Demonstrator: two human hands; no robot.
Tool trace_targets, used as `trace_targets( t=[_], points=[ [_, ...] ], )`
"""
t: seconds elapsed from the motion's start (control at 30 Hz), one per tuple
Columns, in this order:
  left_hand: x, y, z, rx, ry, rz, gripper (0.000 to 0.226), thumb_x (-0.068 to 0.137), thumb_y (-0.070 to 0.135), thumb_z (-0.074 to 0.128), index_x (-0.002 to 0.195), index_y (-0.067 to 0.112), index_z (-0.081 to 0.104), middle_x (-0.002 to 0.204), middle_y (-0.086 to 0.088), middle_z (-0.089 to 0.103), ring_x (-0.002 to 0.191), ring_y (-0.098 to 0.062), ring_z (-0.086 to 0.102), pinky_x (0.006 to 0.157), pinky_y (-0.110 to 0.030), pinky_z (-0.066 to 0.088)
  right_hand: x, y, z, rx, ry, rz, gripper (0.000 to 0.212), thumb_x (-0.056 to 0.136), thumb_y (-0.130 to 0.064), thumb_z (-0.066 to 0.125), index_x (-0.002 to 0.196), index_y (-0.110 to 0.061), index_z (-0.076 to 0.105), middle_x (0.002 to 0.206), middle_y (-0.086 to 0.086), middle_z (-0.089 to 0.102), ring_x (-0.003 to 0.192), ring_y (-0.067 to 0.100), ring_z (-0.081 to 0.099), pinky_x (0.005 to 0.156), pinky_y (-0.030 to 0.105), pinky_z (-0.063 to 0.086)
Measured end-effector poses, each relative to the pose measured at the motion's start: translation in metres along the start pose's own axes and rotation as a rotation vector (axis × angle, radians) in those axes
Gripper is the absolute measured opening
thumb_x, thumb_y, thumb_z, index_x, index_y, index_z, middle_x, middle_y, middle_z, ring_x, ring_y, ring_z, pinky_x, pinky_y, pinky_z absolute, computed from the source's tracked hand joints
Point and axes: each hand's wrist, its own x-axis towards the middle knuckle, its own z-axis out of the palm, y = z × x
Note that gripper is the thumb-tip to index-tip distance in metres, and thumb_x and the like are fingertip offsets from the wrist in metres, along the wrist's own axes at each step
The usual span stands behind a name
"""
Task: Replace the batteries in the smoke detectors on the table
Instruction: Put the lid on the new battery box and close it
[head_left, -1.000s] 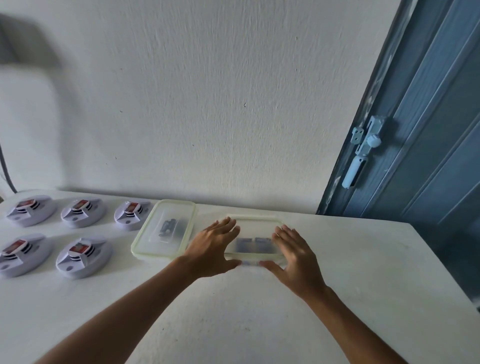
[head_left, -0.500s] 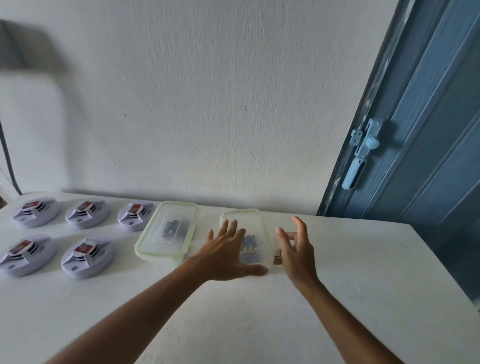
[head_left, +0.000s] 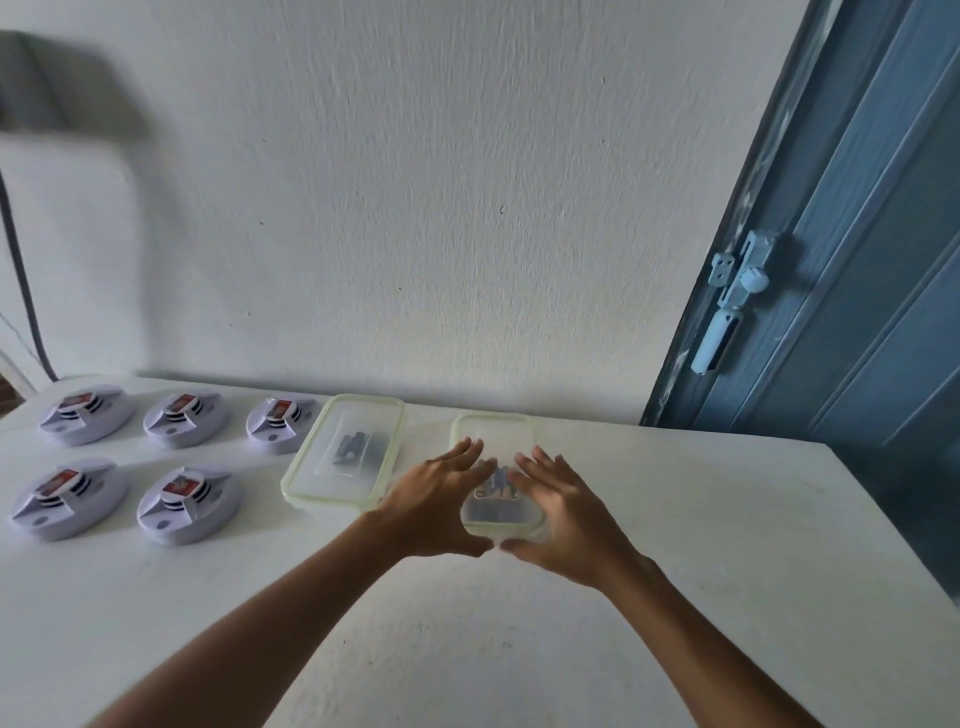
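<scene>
Near container (head_left: 498, 467): clear glossy plastic. Smoke detectors (head_left: 189, 504): smooth white plastic. Table (head_left: 675, 519): matt white. Wall (head_left: 415, 208): rough plaster.

A: Where is there open room on the table (head_left: 675, 597)?

B: The lower middle and whole right side of the frame lie bare. The wall (head_left: 415, 208) closes the top edge of the tabletop.

A: And what blocks the left?

B: Five smoke detectors (head_left: 189, 505) in two rows fill the left of the frame, with narrow lanes between them. Just right of them a lidded container (head_left: 317, 467) lies flat; a strip of bare table separates it from the second container (head_left: 496, 431) at centre.
</scene>
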Motion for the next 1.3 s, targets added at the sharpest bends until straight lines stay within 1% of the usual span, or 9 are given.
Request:
trace_targets(
  t=[0.17,0.3,0.43,0.53,0.63,0.77,0.9,1.1,1.3],
  points=[
    [-0.001,0.001,0.001,-0.002,0.007,-0.010,0.094,0.080,0.057,0.067,0.154,0.021,0.020,0.162,-0.007,0.007,0.150,-0.018,0.004,0.116,-0.034,0.025,0.004,-0.004,-0.010,-0.028,-0.061,0.037,0.082,0.075,-0.062,0.067,0.141,-0.018,0.046,0.152,-0.003,0.038,0.144,0.014,0.026,0.120,0.042,0.018],
    [-0.004,-0.002,0.000,-0.149,-0.004,0.061,0.076,0.081,0.034,0.076,0.146,0.035,0.036,0.162,-0.001,0.011,0.150,-0.017,0.003,0.120,-0.037,0.018,0.020,-0.012,-0.028,0.037,-0.001,0.111,0.056,0.092,-0.055,0.048,0.134,-0.019,0.053,0.141,-0.004,0.049,0.130,0.011,0.040,0.115,0.042,0.026],
    [-0.007,-0.004,-0.010,-0.087,-0.016,0.070,0.072,0.086,0.005,0.063,0.141,0.044,0.041,0.163,0.001,0.006,0.151,-0.020,-0.004,0.121,-0.046,0.014,0.038,-0.007,-0.028,-0.081,-0.099,0.157,0.067,0.094,-0.062,0.027,0.148,-0.022,0.035,0.160,0.001,0.016,0.149,0.020,0.007,0.119,0.044,0.006],
    [-0.008,-0.001,-0.015,-0.085,-0.016,0.034,0.060,0.088,0.023,0.061,0.140,0.044,0.043,0.163,-0.001,0.005,0.151,-0.022,-0.007,0.121,-0.052,0.009,0.040,0.001,-0.029,-0.090,-0.226,0.226,0.105,0.069,-0.083,-0.009,0.151,-0.027,0.025,0.162,-0.001,0.010,0.149,0.020,0.001,0.118,0.048,0.001],
    [-0.009,0.005,-0.011,-0.099,0.038,-0.027,0.055,0.087,0.057,0.058,0.138,0.037,0.049,0.163,-0.003,0.011,0.151,-0.023,-0.003,0.121,-0.050,0.011,0.034,0.004,-0.031,-0.195,-0.175,0.247,0.110,0.066,-0.084,-0.018,0.146,-0.029,0.035,0.154,-0.001,0.031,0.141,0.022,0.026,0.112,0.047,0.023],
    [-0.007,0.001,-0.008,-0.133,0.041,-0.054,0.077,0.073,0.073,0.061,0.134,0.027,0.051,0.162,-0.005,0.016,0.151,-0.024,0.002,0.119,-0.045,0.015,0.024,0.003,-0.042,-0.200,-0.187,0.260,0.093,0.075,-0.086,0.020,0.146,-0.028,0.036,0.148,0.000,0.034,0.133,0.020,0.030,0.108,0.040,0.029],
    [-0.005,0.004,-0.014,-0.144,0.007,-0.024,0.073,0.074,0.060,0.072,0.130,0.019,0.049,0.156,-0.008,0.031,0.147,-0.025,0.019,0.116,-0.036,0.024,0.018,-0.003,-0.053,-0.059,-0.442,0.278,0.120,0.062,-0.073,0.069,0.154,-0.021,0.014,0.161,-0.005,-0.015,0.147,0.018,-0.018,0.118,0.045,0.011],
    [-0.002,0.007,-0.008,0.027,0.146,0.032,0.078,0.068,0.059,0.076,0.128,0.013,0.057,0.138,-0.012,0.055,0.128,-0.033,0.050,0.100,-0.043,0.046,0.014,-0.003,-0.046,-0.109,-0.324,0.191,0.108,0.067,-0.054,0.079,0.152,-0.018,0.023,0.162,-0.002,0.009,0.148,0.016,0.008,0.116,0.034,0.021],
    [-0.005,0.005,0.001,0.097,0.284,0.116,0.066,0.051,0.054,0.087,0.099,0.010,0.071,0.102,-0.009,0.073,0.089,-0.028,0.071,0.059,-0.033,0.059,0.014,-0.002,-0.039,-0.137,-0.240,0.176,0.101,0.064,-0.057,0.075,0.148,-0.018,0.033,0.158,0.000,0.023,0.143,0.018,0.021,0.112,0.034,0.032]
  ],
)
